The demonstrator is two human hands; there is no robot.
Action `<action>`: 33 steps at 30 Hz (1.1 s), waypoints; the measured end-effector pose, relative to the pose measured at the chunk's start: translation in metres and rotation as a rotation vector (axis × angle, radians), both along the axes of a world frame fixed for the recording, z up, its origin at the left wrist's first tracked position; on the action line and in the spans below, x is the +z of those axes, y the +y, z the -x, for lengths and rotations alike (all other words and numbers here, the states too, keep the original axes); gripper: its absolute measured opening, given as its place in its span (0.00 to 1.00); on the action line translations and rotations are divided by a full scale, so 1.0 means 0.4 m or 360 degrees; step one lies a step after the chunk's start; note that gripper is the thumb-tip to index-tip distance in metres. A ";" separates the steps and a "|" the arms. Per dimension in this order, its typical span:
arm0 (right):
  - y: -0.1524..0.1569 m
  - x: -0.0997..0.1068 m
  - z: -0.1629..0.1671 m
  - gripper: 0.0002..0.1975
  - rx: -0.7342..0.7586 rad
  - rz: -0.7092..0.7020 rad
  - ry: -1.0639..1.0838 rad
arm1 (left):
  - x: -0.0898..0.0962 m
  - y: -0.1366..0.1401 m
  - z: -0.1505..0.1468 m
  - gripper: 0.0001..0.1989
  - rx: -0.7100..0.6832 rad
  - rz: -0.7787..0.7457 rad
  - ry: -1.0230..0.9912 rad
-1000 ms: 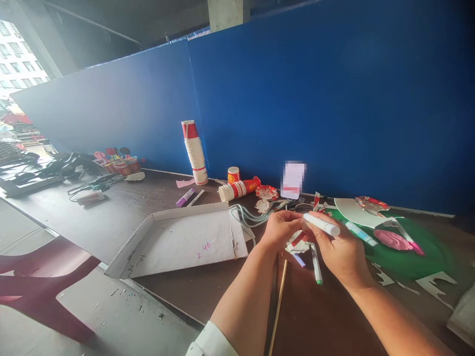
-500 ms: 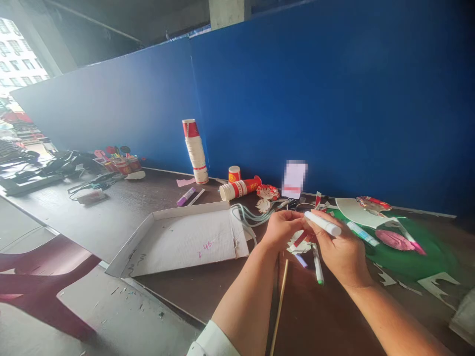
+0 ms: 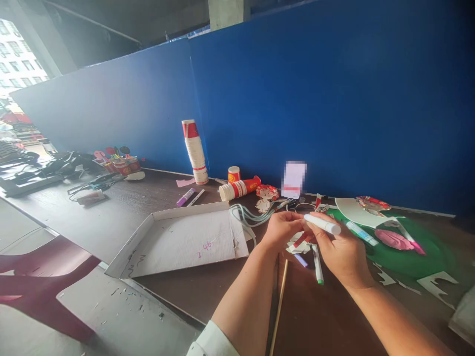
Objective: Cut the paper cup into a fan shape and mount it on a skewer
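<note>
In the middle right of the head view, my right hand [image 3: 343, 254] is closed round a thick white marker [image 3: 322, 224]. The marker slants, its blunt end towards me and its far end by my left fingers. My left hand [image 3: 284, 230] is closed in a pinch beside that far end; what it holds is hidden by the fingers. Just below the hands lie cut red-and-white paper cup pieces [image 3: 300, 243], a purple pen [image 3: 301, 260] and a white marker with a green tip [image 3: 318, 264].
Left of my hands lies an open white cardboard tray [image 3: 185, 242]. Behind it stand a tall stack of paper cups [image 3: 196, 153] and a lying stack of cups [image 3: 241, 189]. A green round sheet [image 3: 426, 257] with scraps is at right. A wooden stick [image 3: 280, 301] lies near me.
Hardly anything differs. Both hands stay in place with the white marker, which has shifted very slightly; the things on the table have not moved.
</note>
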State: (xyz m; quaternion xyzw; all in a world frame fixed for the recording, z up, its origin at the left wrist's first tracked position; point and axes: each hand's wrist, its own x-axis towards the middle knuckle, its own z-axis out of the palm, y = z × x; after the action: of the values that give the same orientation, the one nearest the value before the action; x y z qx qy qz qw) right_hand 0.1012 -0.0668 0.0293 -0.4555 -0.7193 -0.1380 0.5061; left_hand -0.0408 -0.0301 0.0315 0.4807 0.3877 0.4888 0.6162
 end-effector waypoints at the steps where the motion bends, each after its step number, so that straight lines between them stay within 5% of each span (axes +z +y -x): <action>1: 0.000 -0.001 0.000 0.11 -0.0008 -0.0003 0.0001 | -0.001 0.000 -0.001 0.10 -0.0009 0.0003 -0.0018; 33: -0.003 0.000 0.003 0.13 -0.0076 0.0047 0.0039 | 0.004 -0.003 -0.005 0.06 0.0022 0.0005 0.0048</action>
State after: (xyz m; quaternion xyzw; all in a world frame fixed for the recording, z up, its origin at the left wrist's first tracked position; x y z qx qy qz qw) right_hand 0.1000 -0.0682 0.0294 -0.4816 -0.7040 -0.1337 0.5046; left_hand -0.0388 -0.0312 0.0331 0.4844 0.4011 0.4852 0.6076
